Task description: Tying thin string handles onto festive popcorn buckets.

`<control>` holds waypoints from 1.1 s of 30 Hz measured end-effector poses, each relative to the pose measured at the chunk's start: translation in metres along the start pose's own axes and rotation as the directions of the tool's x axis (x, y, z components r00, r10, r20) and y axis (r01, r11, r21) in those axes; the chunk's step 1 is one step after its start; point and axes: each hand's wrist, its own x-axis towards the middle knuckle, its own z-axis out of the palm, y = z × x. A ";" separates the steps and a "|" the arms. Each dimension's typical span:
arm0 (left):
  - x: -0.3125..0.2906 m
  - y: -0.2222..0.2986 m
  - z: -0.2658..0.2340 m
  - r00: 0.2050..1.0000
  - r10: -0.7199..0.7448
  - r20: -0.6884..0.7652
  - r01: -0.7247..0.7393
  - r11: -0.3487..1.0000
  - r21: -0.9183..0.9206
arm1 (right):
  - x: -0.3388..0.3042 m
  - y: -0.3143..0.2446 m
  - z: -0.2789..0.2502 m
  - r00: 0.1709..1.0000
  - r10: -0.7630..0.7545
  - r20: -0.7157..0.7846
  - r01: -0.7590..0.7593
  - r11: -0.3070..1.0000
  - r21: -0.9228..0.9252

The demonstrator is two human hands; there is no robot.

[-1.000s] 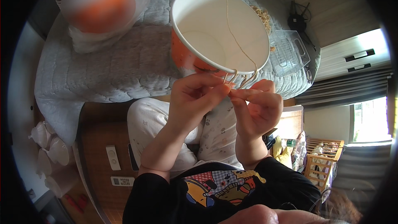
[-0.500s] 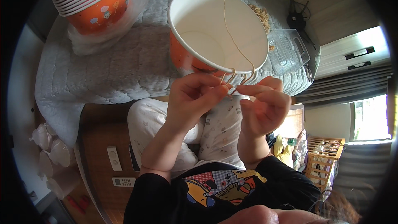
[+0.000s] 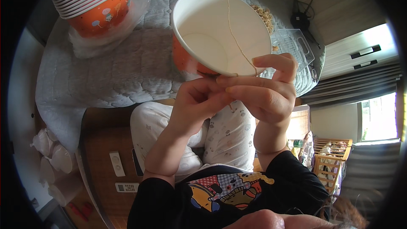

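Head view: an orange-sided paper bowl [image 3: 220,34] sits upper centre, directly above both hands. The left hand [image 3: 199,104] and right hand [image 3: 265,93] pinch its near rim, where a tan elastic string [image 3: 235,34] runs straight across to the far rim.

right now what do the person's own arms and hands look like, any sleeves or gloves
Both hands are bare: no gloves, rings or watch visible on the left hand or right hand. Forearms are uncovered; black sleeves start near the elbows, part of a black top with a colourful cartoon print.
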 end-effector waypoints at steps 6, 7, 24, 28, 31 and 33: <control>-0.001 0.002 0.005 1.000 -0.008 -0.023 0.008 1.000 0.015 | -0.004 0.007 0.003 1.000 -0.012 -0.029 0.011 1.000 -0.011; -0.001 0.002 0.004 1.000 0.008 0.005 -0.008 1.000 0.011 | -0.004 0.008 0.003 0.999 -0.017 -0.036 0.017 1.000 -0.011; -0.003 0.001 0.003 0.996 0.027 0.088 -0.038 0.991 0.126 | -0.003 0.012 0.004 0.998 -0.063 -0.025 0.063 0.998 0.010; -0.002 -0.003 0.006 0.993 0.081 0.087 -0.094 0.984 0.155 | -0.004 0.010 0.005 0.998 -0.058 -0.034 0.059 0.998 0.036; -0.002 -0.006 0.005 0.993 0.093 0.068 -0.102 0.984 0.144 | -0.005 0.013 0.005 0.994 -0.091 -0.066 0.094 0.994 0.047; -0.002 -0.008 0.005 0.994 0.097 0.058 -0.104 0.984 0.141 | -0.010 0.010 0.005 0.991 -0.058 -0.119 0.065 0.996 0.056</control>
